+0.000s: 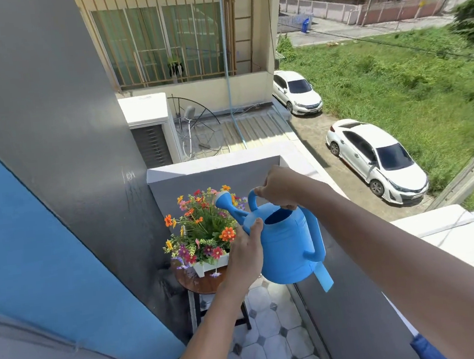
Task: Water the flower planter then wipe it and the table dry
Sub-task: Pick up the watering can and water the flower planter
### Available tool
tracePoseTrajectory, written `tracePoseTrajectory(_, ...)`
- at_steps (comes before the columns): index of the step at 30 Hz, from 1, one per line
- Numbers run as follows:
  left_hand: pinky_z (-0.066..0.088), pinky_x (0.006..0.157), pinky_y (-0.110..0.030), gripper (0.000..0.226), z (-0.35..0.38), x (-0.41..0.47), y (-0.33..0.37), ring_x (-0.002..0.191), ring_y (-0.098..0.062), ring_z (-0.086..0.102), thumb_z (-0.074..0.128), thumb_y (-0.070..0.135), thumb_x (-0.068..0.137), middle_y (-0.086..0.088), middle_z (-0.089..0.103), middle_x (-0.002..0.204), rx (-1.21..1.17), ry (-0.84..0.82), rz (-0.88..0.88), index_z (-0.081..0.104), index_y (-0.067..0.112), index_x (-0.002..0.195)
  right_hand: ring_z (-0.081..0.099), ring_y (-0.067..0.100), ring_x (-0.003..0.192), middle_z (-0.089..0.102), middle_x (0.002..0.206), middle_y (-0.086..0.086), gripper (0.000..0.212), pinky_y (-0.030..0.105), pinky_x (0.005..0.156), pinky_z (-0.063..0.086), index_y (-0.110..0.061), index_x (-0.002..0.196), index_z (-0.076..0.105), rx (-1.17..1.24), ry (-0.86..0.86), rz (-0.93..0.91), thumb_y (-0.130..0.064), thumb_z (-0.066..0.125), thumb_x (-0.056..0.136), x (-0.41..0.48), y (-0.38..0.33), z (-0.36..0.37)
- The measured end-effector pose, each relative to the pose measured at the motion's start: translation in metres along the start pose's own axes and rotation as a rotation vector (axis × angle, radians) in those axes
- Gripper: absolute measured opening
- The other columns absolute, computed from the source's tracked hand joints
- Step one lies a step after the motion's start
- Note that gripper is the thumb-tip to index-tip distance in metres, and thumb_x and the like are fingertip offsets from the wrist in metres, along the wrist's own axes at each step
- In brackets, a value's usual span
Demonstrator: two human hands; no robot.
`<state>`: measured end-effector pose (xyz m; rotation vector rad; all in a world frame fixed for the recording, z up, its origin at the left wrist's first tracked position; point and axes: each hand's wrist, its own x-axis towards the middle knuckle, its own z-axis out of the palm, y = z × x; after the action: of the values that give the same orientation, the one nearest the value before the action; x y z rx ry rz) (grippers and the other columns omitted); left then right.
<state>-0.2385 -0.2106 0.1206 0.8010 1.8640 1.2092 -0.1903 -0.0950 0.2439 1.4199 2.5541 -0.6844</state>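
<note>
A white planter (211,265) full of orange, red and purple flowers (203,229) stands on a small round wooden table (200,282) in the balcony corner. I hold a blue watering can (288,250) in the air to the right of the flowers, its spout head (222,199) over the blooms. My right hand (279,188) grips the can's top handle. My left hand (245,251) presses against the can's left side below the spout. No water stream is visible.
A grey wall and blue panel (32,244) close the left side. A low grey balcony wall (357,307) runs along the right, with white cars (373,156) far below. The floor has pale octagonal tiles (274,348).
</note>
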Motion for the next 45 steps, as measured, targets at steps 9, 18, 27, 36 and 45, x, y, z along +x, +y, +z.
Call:
tracePoseTrajectory(9,0.043,0.074,-0.037,0.061,-0.036,-0.017,-0.012,0.092,-0.016,0.058,0.027,0.069,0.090,-0.003,0.060,0.103,0.027,0.059,-0.017,0.053,0.019,0.113,0.050,0.019,0.040,0.053,0.052,0.006,0.036,0.024,0.044,0.042,-0.006,0.071,0.053,0.036,-0.023,-0.063,-0.027,0.051,0.100,-0.002,-0.033,0.018)
tracePoseTrajectory(18,0.040,0.077,-0.040,0.064,-0.056,-0.048,-0.035,0.100,-0.020,0.056,0.029,0.067,0.092,-0.006,0.059,0.113,0.058,0.120,-0.067,0.047,0.015,0.125,0.048,0.021,0.042,0.053,0.061,0.009,0.037,0.022,0.043,0.039,-0.006,0.078,0.048,0.021,-0.079,-0.151,-0.035,0.054,0.099,-0.016,-0.052,0.042)
tracePoseTrajectory(27,0.040,0.100,-0.047,0.058,-0.057,-0.073,-0.043,0.118,-0.030,0.050,0.026,0.054,0.100,-0.015,0.052,0.128,0.169,0.074,-0.042,0.045,0.012,0.135,0.048,0.015,0.039,0.051,0.057,0.005,0.041,0.023,0.043,0.040,-0.012,0.063,0.043,-0.001,-0.098,-0.151,-0.029,0.054,0.100,-0.035,-0.050,0.059)
tracePoseTrajectory(36,0.041,0.093,-0.046,0.059,-0.027,-0.074,-0.039,0.110,-0.023,0.052,0.024,0.063,0.095,-0.008,0.055,0.120,0.058,-0.045,-0.058,0.045,0.017,0.127,0.048,0.019,0.050,0.049,0.064,0.005,0.038,0.025,0.047,0.041,-0.018,0.064,0.042,-0.046,-0.054,-0.084,-0.027,0.050,0.100,-0.051,-0.020,0.053)
tracePoseTrajectory(45,0.037,0.099,-0.043,0.062,0.003,-0.069,-0.035,0.121,-0.022,0.048,0.027,0.063,0.094,-0.007,0.053,0.134,0.036,-0.122,-0.029,0.042,0.022,0.137,0.055,0.029,0.053,0.053,0.066,0.010,0.040,0.031,0.054,0.045,-0.021,0.065,0.042,-0.025,-0.009,0.036,-0.024,0.043,0.104,-0.061,0.014,0.047)
